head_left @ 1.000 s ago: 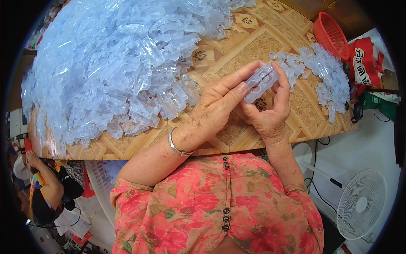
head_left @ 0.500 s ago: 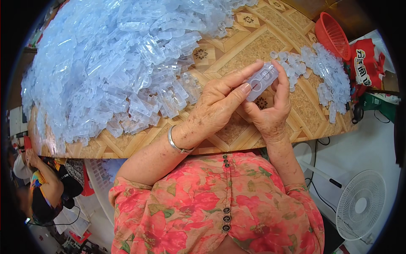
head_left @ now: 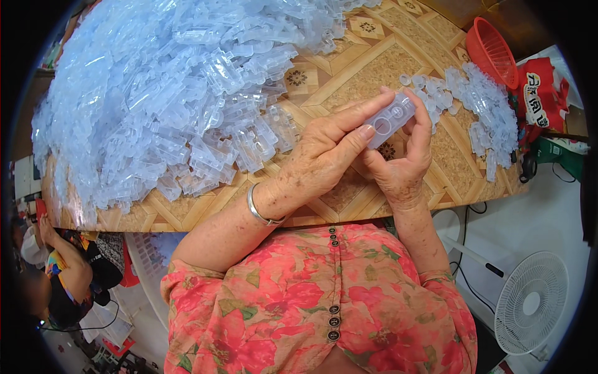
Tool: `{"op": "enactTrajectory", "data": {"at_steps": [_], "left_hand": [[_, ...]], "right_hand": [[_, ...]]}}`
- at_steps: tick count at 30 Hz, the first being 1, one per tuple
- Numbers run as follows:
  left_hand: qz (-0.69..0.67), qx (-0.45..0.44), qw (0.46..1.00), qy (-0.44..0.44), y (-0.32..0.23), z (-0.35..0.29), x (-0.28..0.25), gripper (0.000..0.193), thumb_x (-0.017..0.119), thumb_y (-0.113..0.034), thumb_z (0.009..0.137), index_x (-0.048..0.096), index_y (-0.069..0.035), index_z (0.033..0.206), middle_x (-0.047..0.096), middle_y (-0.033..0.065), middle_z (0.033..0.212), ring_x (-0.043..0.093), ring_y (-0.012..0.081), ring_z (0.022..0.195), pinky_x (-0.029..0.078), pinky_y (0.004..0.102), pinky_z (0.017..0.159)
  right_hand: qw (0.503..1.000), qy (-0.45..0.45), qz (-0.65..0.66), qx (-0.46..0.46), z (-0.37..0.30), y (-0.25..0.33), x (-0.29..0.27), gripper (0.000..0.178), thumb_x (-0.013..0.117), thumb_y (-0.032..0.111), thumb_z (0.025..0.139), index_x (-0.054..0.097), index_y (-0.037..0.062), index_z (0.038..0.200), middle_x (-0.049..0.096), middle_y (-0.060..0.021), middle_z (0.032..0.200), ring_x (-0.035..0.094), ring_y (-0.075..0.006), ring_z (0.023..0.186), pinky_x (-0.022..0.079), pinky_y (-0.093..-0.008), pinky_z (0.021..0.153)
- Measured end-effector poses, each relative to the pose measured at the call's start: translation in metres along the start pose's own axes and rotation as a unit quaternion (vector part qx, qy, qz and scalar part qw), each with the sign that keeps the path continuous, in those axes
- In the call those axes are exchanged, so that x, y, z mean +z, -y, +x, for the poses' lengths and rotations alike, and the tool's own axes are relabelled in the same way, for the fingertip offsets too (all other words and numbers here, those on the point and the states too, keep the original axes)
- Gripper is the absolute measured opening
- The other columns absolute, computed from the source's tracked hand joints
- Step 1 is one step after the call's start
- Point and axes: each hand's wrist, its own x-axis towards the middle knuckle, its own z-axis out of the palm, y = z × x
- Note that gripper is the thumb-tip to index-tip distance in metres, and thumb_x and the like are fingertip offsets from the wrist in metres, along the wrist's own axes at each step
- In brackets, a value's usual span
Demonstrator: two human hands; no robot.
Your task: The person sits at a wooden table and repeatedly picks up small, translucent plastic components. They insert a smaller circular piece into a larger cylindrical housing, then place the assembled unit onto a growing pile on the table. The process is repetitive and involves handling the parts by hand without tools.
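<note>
- Left hand [head_left: 324, 153]: raised above the tabletop [head_left: 374, 81], thumb and fingers pinching the near end of a small clear plastic piece [head_left: 389, 119]; a metal bangle [head_left: 261, 209] circles the wrist.
- Right hand [head_left: 402, 165]: cupped just beside the left hand, fingers curled up behind the clear plastic piece and gripping its far side, so both hands grasp the same part.
- Clear plastic piece: oblong, translucent, with two round recesses on the face turned to the camera; held clear of the tabletop, between the two heaps.
- Large heap [head_left: 174, 93]: translucent plastic parts piled to the left of the held piece, covering most of the tabletop on that side.
- Small heap [head_left: 479, 112]: fewer, similar parts to the right of the held piece, near a red basket [head_left: 492, 50] at the tabletop's edge.
- Beyond the small heap: a red bag [head_left: 542, 93]; lower right of the held piece, a white fan [head_left: 532, 302] on the floor.
- Risk, as judged: the smooth piece is held by fingertips only; uneven pressure could let it slip into a heap, or flex and crack it.
</note>
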Motion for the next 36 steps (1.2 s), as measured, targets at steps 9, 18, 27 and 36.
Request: {"op": "enactTrajectory", "data": {"at_steps": [9,18,27,36], "left_hand": [[0.111,0.036,0.993,0.032,0.001,-0.006,0.005,0.07,0.064,-0.005,0.094,0.034,-0.006,0.157,0.051,0.0176,0.149,0.062,0.0187,0.108,0.052,0.0305,0.089],[0.16,0.079,0.984,-0.017,0.011,-0.004,0.005,0.063,0.063,-0.004,0.094,0.04,-0.007,0.153,0.066,0.0182,0.124,0.068,0.0225,0.093,0.054,0.034,0.082],[0.28,0.079,0.956,0.035,0.008,-0.003,-0.002,0.038,0.062,-0.002,0.093,0.057,-0.002,0.131,0.066,0.0163,0.113,0.064,0.0341,0.108,0.049,0.0389,0.093],[0.425,0.13,0.894,0.053,0.014,0.004,0.001,0.037,0.069,0.004,0.079,0.067,-0.006,0.114,0.058,0.0136,0.093,0.053,0.0343,0.087,0.045,0.0424,0.078]], "right_hand": [[0.998,-0.059,-0.035,-0.009,-0.002,0.001,0.006,0.094,0.094,0.029,0.068,0.045,0.001,0.143,0.064,-0.0155,0.129,0.067,-0.0265,0.114,0.056,-0.0357,0.095],[0.999,-0.017,-0.041,0.022,-0.004,0.005,0.005,0.089,0.09,0.023,0.072,0.045,0.0026,0.145,0.065,-0.0177,0.127,0.069,-0.0284,0.11,0.057,-0.0366,0.092],[0.981,0.119,-0.143,-0.047,0.01,0.018,-0.049,0.052,0.08,0.007,0.073,0.064,0.002,0.122,0.067,-0.0143,0.117,0.062,-0.0347,0.111,0.046,-0.0445,0.1],[0.971,0.146,-0.18,-0.059,-0.01,0.003,-0.055,0.039,0.083,0.016,0.072,0.066,0.005,0.105,0.068,-0.0109,0.1,0.062,-0.0342,0.098,0.044,-0.0465,0.096]]}}
